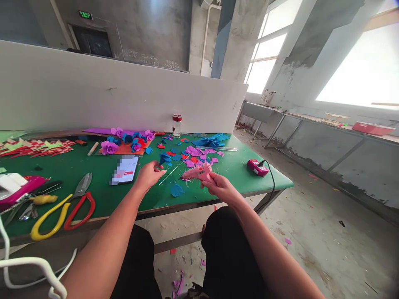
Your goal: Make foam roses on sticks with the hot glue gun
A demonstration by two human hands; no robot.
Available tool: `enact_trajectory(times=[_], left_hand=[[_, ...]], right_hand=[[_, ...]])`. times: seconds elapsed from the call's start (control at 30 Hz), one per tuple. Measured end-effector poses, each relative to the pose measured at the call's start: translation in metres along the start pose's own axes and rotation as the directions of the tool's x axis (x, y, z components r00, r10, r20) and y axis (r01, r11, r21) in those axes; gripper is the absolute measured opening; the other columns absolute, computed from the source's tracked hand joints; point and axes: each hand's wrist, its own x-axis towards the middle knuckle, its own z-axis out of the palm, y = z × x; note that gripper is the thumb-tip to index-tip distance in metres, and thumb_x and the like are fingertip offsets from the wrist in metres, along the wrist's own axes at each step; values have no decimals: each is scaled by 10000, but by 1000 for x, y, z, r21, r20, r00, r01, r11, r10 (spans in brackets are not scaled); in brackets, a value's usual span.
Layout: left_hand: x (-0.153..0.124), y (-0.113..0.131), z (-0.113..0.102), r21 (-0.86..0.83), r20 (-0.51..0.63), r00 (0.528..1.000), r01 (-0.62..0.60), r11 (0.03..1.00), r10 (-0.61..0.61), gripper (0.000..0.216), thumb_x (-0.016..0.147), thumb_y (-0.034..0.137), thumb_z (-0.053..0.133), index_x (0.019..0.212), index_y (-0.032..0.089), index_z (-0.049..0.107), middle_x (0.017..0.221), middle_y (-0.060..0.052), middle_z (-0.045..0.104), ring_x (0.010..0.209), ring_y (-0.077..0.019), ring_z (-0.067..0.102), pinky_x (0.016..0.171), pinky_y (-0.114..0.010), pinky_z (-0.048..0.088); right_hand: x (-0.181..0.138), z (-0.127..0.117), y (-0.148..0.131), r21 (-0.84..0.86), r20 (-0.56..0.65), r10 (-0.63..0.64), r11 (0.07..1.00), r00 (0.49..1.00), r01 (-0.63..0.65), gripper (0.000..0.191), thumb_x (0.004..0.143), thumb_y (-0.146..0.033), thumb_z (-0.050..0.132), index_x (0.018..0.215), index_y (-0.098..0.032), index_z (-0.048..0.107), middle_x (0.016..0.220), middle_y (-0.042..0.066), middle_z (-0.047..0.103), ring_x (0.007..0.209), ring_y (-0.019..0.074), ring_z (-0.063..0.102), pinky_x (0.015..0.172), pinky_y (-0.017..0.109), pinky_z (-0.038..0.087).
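Observation:
My left hand [150, 176] is closed in a pinch at a small blue paper flower [165, 159], whose folded petals show just beyond the fingertips. In my right hand [221, 187] is a pink hot glue gun [202, 170], its nozzle pointing left toward the middle of the table. Between the hands a thin wire [174, 169] runs slantwise; whether it touches the flower I cannot tell. A loose blue paper petal [177, 190] lies near the front edge. Beyond the glue gun are scattered purple petals [199, 152] and a few red ones.
Finished paper roses [109, 147] sit at the back left, near a phone [124, 169]. Large red-and-yellow-handled scissors [81, 199] lie left. A lidded jar [176, 126] stands by the white partition [124, 91]. A pink battery pack [258, 167] with a cable is at right.

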Motion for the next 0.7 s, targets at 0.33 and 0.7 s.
enact_trajectory(times=[0.33,0.7], left_hand=[[-2,-2,-1,-41,25,999,-19,999,20,159,710,342,651,788,211,605,659,-10,651,653,-202,629,587,-287,406],[-2,-5,1,-73,23,1000,-8,997,10,146,712,326,656,781,215,592,631,6,620,637,-193,622,572,-279,398]], right_hand=[[-2,-11,-6,192,123,86,975,989,-109,450,801,-618,657,822,-186,536,688,-52,399,553,80,302,518,251,203],[1,-16,7,254,157,103,957,982,-141,436,818,-607,668,901,-194,559,696,-46,362,578,97,282,521,252,194]])
